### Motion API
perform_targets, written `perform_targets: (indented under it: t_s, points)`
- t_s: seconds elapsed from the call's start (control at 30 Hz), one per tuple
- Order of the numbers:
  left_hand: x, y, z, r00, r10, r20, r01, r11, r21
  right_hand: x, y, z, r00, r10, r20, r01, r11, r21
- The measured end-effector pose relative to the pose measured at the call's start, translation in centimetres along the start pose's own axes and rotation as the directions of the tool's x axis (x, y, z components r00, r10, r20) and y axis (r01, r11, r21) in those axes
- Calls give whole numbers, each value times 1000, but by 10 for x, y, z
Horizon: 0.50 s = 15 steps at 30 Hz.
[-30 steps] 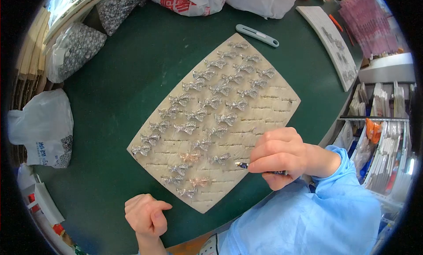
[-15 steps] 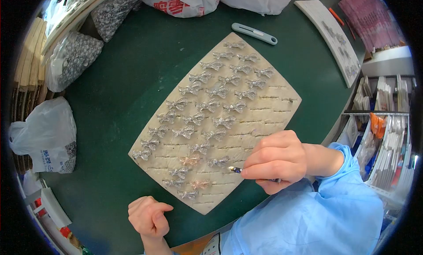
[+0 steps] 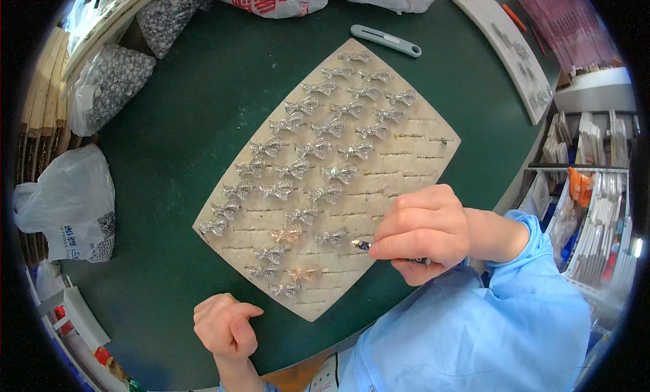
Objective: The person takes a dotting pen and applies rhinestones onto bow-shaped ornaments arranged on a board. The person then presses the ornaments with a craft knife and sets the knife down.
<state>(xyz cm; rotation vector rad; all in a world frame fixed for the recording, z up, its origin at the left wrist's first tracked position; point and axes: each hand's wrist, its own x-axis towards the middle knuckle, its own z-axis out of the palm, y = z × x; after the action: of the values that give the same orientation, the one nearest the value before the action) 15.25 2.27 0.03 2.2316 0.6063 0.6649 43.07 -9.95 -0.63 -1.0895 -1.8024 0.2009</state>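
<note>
**Bow clips on a slotted board, pen-like tool in hand**

Green bench (image 3: 189,141) fills the view, carrying a tan slotted board (image 3: 413,155) that lies at a slant near its middle. Rows of sparkling bow clips (image 3: 318,151) sit in the board's slots, thickest along its far and left parts; the right part of the board is bare. Over the board's near right edge, the right hand (image 3: 423,233) pinches a thin tool (image 3: 362,244), fingers closed around it, tip just beside a bow clip (image 3: 332,237). The left hand (image 3: 223,328) rests at the bench's near edge, curled into a loose fist, holding nothing visible. A grey utility knife (image 3: 386,40) lies beyond the board's far corner, plastic bags (image 3: 64,206) along the left edge
</note>
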Motion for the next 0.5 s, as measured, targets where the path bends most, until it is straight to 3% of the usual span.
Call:
perform_targets:
  t_s: [0.5]
  points:
    - [0,1,4,999,33,-29,-32,999,19,-1,1,0,1000,15,7,-15,1000,-5]
